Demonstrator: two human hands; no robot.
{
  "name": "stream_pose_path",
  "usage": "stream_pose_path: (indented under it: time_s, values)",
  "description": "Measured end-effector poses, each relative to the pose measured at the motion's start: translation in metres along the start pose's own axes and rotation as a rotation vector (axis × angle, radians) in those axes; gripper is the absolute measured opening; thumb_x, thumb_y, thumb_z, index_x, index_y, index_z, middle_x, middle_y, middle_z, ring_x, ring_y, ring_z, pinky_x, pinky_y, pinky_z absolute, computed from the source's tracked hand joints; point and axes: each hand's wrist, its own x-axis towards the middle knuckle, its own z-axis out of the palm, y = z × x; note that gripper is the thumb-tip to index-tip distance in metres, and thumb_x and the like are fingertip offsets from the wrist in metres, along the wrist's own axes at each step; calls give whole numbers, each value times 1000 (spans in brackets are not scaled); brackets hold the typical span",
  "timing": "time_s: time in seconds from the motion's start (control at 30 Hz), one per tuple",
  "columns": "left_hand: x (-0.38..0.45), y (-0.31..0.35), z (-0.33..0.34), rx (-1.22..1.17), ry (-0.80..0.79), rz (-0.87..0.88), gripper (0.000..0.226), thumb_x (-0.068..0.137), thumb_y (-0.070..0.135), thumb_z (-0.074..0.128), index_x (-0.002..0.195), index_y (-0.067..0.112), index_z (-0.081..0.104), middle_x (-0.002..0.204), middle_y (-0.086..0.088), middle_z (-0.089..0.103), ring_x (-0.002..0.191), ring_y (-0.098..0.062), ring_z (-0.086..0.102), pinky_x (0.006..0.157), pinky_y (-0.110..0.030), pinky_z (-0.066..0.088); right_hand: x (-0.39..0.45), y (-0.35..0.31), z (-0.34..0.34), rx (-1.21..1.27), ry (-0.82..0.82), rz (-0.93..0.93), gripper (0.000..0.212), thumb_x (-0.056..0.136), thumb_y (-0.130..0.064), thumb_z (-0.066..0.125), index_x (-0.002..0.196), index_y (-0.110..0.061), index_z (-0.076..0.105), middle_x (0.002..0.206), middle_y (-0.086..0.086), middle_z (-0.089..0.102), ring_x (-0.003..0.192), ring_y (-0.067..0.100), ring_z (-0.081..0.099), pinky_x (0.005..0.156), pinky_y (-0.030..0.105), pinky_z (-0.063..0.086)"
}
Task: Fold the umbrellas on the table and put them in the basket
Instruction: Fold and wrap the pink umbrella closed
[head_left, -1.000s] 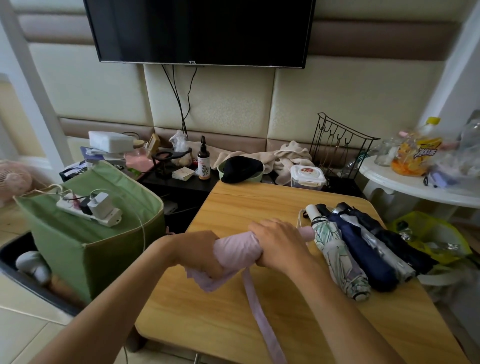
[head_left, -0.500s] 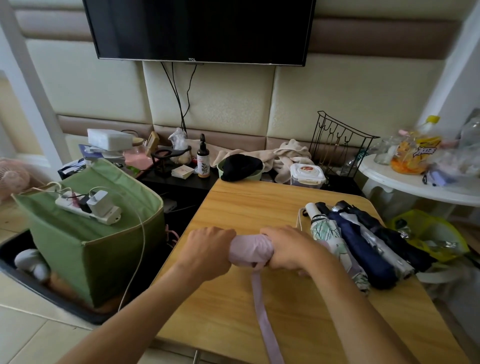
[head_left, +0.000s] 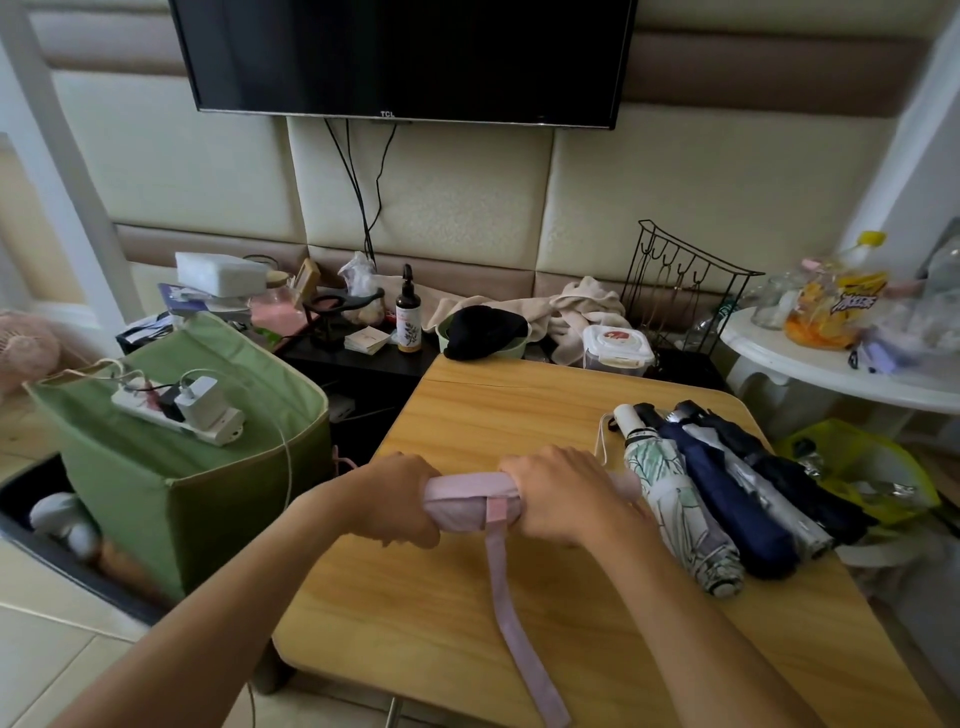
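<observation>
Pink umbrella (head_left: 470, 501) sat rolled over the wooden table (head_left: 519, 410); my left hand (head_left: 397, 499) and right hand (head_left: 563, 493) squeezed its ends. Four folded umbrellas (head_left: 727, 493) lay beside my right hand. Green basket (head_left: 208, 499) stood left, under a TV (head_left: 405, 52).

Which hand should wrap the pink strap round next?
Probably right. The strap hangs loose just beside the right hand; the left hand grips the pink umbrella at its far end.
</observation>
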Motion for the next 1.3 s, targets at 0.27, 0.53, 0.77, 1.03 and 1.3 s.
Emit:
stream_pose_path:
  time_s: [0.27,0.53,0.77,1.03,1.3]
  values:
    - [3,12,24,551,393,54,31,80,40,67,107,29,57,97,6,69,89,-23,67,72,-35,52,-3,16,-10,116,-174,87,33,67,-49,74,82,-23,59,79,-6,66,78,21,63,66,34,50]
    - [9,6,35,183,392,-141,24,67,41,66,85,26,64,74,7,66,65,-16,65,61,-36,60,0,25,10,153,142,111,52,79,-28,79,125,-37,55,133,-9,48,128,15,41,111,28,29]
    - [13,7,37,-87,474,-345,25,68,35,73,85,20,65,70,1,69,56,-19,69,55,-40,62,9,-1,23,1018,379,620,26,90,-27,62,110,-15,50,119,4,62,106,20,60,92,39,51]
    - [13,14,36,-100,534,-418,25,69,35,75,85,20,63,70,0,68,59,-21,68,54,-33,57,2,-8,12,1473,-87,521,80,94,-77,45,96,-3,75,82,14,74,77,29,74,86,39,57]
    - [12,10,32,-410,541,-475,18,76,23,74,83,12,62,64,-7,70,46,-21,67,47,-30,57,3,3,12,1456,-72,269,37,107,-38,51,83,-10,59,53,-4,37,44,10,35,73,29,54]
